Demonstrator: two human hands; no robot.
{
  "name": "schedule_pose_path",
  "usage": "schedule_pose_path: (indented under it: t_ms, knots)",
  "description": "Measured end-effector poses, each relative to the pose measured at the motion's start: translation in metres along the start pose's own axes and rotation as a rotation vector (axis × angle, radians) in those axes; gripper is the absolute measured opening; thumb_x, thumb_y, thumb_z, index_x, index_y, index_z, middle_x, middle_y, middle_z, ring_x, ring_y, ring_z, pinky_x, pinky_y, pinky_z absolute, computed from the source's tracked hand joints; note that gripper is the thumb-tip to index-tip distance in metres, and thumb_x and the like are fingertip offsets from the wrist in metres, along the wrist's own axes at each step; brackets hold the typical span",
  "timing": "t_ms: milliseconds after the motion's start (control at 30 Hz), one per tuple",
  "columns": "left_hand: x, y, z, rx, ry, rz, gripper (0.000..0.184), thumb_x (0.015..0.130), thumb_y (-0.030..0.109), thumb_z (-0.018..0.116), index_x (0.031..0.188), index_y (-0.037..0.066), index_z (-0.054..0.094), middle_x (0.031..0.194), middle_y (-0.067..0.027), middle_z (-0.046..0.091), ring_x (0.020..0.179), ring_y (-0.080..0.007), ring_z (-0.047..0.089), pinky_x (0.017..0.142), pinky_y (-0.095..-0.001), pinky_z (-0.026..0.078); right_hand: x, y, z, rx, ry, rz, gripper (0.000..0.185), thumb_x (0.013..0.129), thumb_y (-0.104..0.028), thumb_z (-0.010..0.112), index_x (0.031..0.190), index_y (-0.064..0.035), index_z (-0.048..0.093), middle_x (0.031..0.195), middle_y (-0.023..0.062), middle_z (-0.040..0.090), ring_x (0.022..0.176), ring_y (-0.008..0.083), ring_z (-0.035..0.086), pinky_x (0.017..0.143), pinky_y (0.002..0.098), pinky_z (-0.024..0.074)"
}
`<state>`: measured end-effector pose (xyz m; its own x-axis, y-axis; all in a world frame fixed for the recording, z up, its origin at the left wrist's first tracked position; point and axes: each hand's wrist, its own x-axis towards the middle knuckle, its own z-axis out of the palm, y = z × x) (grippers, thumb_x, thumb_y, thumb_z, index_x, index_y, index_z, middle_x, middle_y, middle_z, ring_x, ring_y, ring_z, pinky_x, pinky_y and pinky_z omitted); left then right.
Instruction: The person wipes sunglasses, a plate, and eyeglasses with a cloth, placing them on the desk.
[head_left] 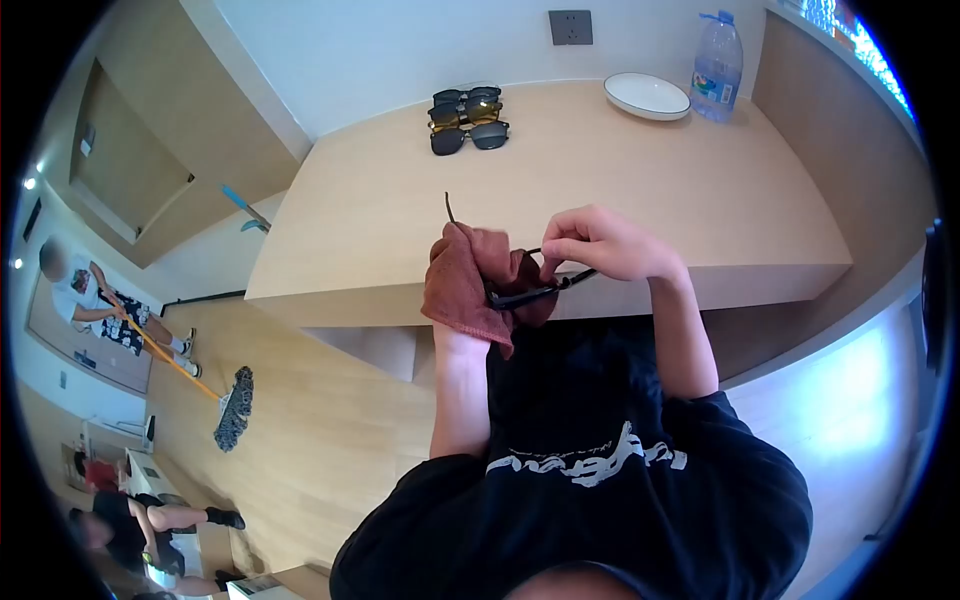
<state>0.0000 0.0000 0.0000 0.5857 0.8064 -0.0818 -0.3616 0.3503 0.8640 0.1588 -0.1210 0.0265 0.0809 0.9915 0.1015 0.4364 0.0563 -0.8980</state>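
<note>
A reddish-brown cloth point(463, 283) drapes over my left hand point(487, 250) and hides most of its fingers. Through the cloth, that hand grips a pair of dark-framed glasses point(522, 298), in front of the desk's near edge. One thin temple arm sticks up above the cloth, and part of the lenses is covered. My right hand point(605, 245) is closed in a pinch on the other temple arm, at the right side of the frame.
On the desk point(370, 200) lie several pairs of sunglasses point(470, 138) in a column. A white plate point(647, 97) and a plastic bottle point(716, 75) stand at the back right. To the left, one person holds a mop point(235, 410); another person point(140, 525) sits lower down.
</note>
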Motion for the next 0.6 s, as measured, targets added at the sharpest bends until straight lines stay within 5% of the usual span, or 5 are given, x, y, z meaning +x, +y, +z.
schedule_pose_path:
  t_ms: [167, 300, 400, 467, 600]
  knots:
    - [0.002, -0.011, -0.012, 0.859, -0.192, 0.852, 0.023, 0.092, 0.025, 0.047, 0.079, 0.008, 0.039, 0.079, 0.0008, 0.043, 0.073, -0.0088, 0.042, 0.067, -0.0233, 0.037, -0.004, -0.013, 0.004, 0.033, 0.065, 0.031, 0.020, 0.095, -0.017, 0.044, 0.089, 0.0018, 0.049, 0.074, 0.0118, 0.067, 0.078, 0.0155, 0.066, 0.074, 0.0257, 0.0484]
    - [0.001, -0.003, 0.002, 0.927, -0.125, 0.805, 0.019, 0.093, 0.017, 0.043, 0.077, 0.008, 0.038, 0.078, 0.0018, 0.041, 0.070, -0.0087, 0.037, 0.064, -0.0207, 0.034, -0.001, -0.014, 0.005, 0.142, 0.061, 0.084, 0.021, 0.092, -0.020, 0.046, 0.090, 0.0005, 0.052, 0.076, 0.0091, 0.069, 0.073, 0.0125, 0.064, 0.072, 0.0229, 0.0444]
    - [0.009, -0.005, 0.005, 0.958, -0.070, 0.786, 0.018, 0.093, 0.012, 0.040, 0.076, 0.009, 0.037, 0.076, 0.0025, 0.039, 0.067, -0.0086, 0.033, 0.063, -0.0190, 0.032, 0.003, -0.009, 0.004, 0.217, -0.014, -0.077, 0.020, 0.094, -0.016, 0.044, 0.085, 0.0014, 0.048, 0.071, 0.0146, 0.066, 0.074, 0.0204, 0.067, 0.075, 0.0297, 0.0500]
    - [0.021, -0.014, -0.003, -0.306, -0.449, 0.278, 0.019, 0.091, 0.006, 0.044, 0.075, 0.008, 0.035, 0.076, 0.0028, 0.040, 0.067, -0.0089, 0.033, 0.064, -0.0155, 0.031, 0.002, -0.009, 0.007, 0.343, 0.063, -0.134, 0.019, 0.094, -0.014, 0.043, 0.084, 0.0005, 0.048, 0.069, 0.0149, 0.066, 0.072, 0.0240, 0.067, 0.076, 0.0310, 0.0508]
    - [0.007, -0.010, 0.000, -0.262, -0.304, 0.073, 0.038, 0.100, 0.034, 0.023, 0.104, 0.003, 0.045, 0.104, -0.0090, 0.051, 0.099, -0.0185, 0.050, 0.092, -0.0343, 0.040, -0.003, 0.000, 0.005, 0.602, 0.099, -0.093, 0.017, 0.092, -0.018, 0.046, 0.086, -0.0018, 0.049, 0.067, 0.0145, 0.064, 0.076, 0.0255, 0.066, 0.081, 0.0326, 0.0481]
